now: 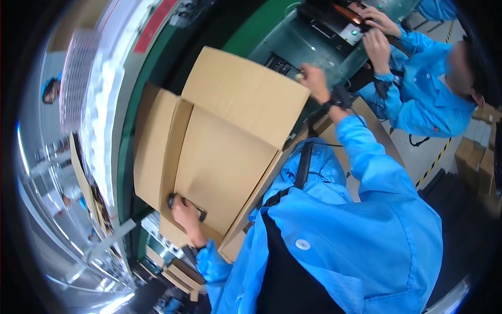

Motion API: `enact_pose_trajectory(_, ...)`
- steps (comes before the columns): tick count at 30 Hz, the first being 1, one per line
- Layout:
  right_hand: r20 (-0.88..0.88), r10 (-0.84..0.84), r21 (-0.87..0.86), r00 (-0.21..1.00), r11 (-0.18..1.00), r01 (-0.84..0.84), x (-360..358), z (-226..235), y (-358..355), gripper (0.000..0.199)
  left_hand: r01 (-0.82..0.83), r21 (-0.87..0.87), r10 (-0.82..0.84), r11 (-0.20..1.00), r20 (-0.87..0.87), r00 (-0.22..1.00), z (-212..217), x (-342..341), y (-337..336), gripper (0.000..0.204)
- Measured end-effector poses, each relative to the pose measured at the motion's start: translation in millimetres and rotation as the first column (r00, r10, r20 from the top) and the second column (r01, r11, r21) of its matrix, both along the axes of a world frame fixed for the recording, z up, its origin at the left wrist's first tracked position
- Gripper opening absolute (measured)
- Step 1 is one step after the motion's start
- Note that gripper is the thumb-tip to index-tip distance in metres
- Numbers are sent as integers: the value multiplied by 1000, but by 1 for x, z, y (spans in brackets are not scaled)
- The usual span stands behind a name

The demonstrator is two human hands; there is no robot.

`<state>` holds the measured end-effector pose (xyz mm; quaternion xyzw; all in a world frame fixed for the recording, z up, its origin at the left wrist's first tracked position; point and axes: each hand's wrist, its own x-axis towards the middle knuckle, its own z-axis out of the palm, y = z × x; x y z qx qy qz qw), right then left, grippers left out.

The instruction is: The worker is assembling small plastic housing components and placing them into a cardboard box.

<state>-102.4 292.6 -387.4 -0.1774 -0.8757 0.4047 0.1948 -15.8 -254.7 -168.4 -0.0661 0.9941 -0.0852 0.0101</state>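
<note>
A large brown cardboard box (225,152) lies in front of me with its flaps spread. My left hand (183,209) rests on the near lower part of the box and is closed around a small black tool (197,210) pressed against the cardboard. My right hand (314,79), with a dark band on the wrist, reaches to the far corner of the top flap (246,89) and grips its edge with curled fingers. Both of my sleeves are blue.
A grey-green machine table (298,42) stands beyond the box, with a black unit and a green light (354,32). A co-worker in blue (423,99) has both hands on it at upper right. Stacked cartons (478,162) sit at the right, and flat cardboard (172,272) below.
</note>
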Motion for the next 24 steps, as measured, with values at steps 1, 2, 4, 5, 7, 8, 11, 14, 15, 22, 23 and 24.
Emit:
enact_pose_trajectory(1,20,46,71,999,996,-47,-13,-17,-5,24,-4,68,-1,998,63,998,1,3,31,35)
enact_pose_trajectory(2,46,98,136,994,985,-103,-21,-33,-13,27,-19,128,3,992,129,992,1,10,55,37)
enact_pose_trajectory(4,363,63,250,929,955,-162,-35,-51,-32,35,44,297,-96,954,161,982,-4,14,86,42)
enact_pose_trajectory(5,388,117,390,914,878,-278,-27,-59,-32,37,78,459,-178,885,178,968,-7,12,99,47)
enact_pose_trajectory(7,394,121,366,911,889,-276,-24,-56,-39,34,113,558,-235,822,152,960,-14,2,124,54)
enact_pose_trajectory(8,407,120,345,905,897,-275,-20,-54,-42,32,143,654,-293,743,125,948,-18,-4,137,60)
enact_pose_trajectory(11,349,96,133,932,980,-150,-3,-30,-42,32,316,602,-462,733,100,881,-25,-20,177,69)
enact_pose_trajectory(14,163,-75,-70,984,994,88,30,4,-27,21,360,415,-486,835,251,837,-42,-21,191,72)
enact_pose_trajectory(15,166,-62,-99,984,992,79,44,20,-17,21,368,422,-496,829,249,831,-46,-19,192,72)
enact_pose_trajectory(22,-246,-102,-66,964,994,88,146,170,-7,15,367,603,-454,709,-8,891,-13,-13,190,57)
enact_pose_trajectory(23,-352,-47,-23,935,999,41,151,188,-9,17,386,647,-410,658,-122,904,16,-12,199,55)
enact_pose_trajectory(24,-449,14,27,893,1000,-2,156,204,-11,19,448,659,-382,605,-254,889,43,-10,211,54)
